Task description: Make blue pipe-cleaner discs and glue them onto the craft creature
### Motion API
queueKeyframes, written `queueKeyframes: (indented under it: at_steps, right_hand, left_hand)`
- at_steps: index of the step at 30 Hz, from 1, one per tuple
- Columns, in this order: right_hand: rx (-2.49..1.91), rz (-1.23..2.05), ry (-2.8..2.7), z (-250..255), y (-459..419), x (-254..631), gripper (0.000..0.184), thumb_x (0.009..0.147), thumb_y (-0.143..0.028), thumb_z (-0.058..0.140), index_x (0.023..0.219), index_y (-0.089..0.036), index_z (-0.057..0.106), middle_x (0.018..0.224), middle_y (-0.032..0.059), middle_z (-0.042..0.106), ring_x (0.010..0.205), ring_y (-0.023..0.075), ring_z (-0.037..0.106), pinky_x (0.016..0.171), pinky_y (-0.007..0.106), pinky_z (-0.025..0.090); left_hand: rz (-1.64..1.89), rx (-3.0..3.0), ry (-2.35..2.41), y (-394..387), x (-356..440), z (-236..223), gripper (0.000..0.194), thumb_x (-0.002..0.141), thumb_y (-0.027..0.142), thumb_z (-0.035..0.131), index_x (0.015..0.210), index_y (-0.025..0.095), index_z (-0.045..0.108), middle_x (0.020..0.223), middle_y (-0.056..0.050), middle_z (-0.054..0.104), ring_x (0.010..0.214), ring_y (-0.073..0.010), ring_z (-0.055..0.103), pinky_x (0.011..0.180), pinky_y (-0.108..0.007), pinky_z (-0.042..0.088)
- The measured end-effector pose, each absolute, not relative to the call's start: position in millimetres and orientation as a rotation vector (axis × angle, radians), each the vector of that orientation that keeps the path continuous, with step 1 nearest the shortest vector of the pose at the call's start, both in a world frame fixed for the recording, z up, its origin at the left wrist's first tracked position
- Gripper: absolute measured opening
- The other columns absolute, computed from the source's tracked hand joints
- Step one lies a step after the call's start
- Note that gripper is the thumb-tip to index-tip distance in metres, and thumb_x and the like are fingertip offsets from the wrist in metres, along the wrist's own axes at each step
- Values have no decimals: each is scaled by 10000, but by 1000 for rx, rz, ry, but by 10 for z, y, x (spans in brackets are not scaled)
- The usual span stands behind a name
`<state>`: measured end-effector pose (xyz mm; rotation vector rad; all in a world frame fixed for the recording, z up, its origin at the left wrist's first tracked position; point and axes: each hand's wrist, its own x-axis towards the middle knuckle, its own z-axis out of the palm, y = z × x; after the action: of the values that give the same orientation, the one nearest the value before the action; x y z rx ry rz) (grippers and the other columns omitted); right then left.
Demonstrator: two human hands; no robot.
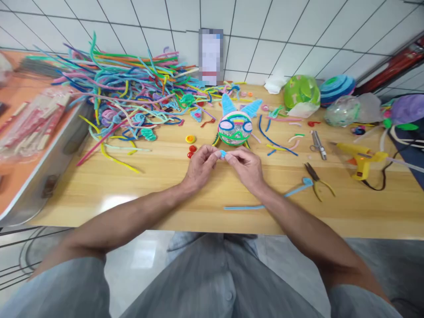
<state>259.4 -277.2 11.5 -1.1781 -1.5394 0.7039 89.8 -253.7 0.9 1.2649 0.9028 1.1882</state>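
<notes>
Between the fingertips of my left hand point(201, 165) and my right hand point(247, 167) is a small blue pipe cleaner piece point(223, 153), pinched from both sides. The fingers hide much of its shape. Just beyond stands a round figure point(235, 138) with two blue ears, pink oval eyes ringed in dark blue and green bands. Red coils point(191, 152) and a yellow-orange coil point(190, 138) lie by my left hand. Near my right forearm rest a straight blue pipe cleaner point(243, 207) and another with a coiled end point(307, 181).
A tangled pipe cleaner heap point(132, 88) fills the back left, beside an orange-topped case point(66, 145). A phone point(211, 57) leans on the tiled wall. Pliers point(318, 181), a cutter-like tool point(318, 145) and a yellow glue gun point(362, 160) lie right, with a green ball point(301, 95) behind.
</notes>
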Motion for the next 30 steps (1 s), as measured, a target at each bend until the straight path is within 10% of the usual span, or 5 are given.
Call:
queueKeyframes:
  at_steps: [21,30]
  right_hand:
    - [-1176,266,-1826,154,-2724,2669,154,908,-200,638,768,-235,692,776,26,669,753,185,625,711,321,477]
    - [-1225,560,-1670,145,-2735,2675,170,972,-331,650,896,-224,758,828,16,688,745,167,587,698,319,459]
  left_hand:
    - [1086,1765,910,-2448,800,64,204,937,388,674,885,192,658,751,3,612,649,-133,478,623,-274,376]
    - [1072,1552,859,-2441,813,99,402,893,589,723,863,196,647,739,15,583,672,-136,481,656,-276,416]
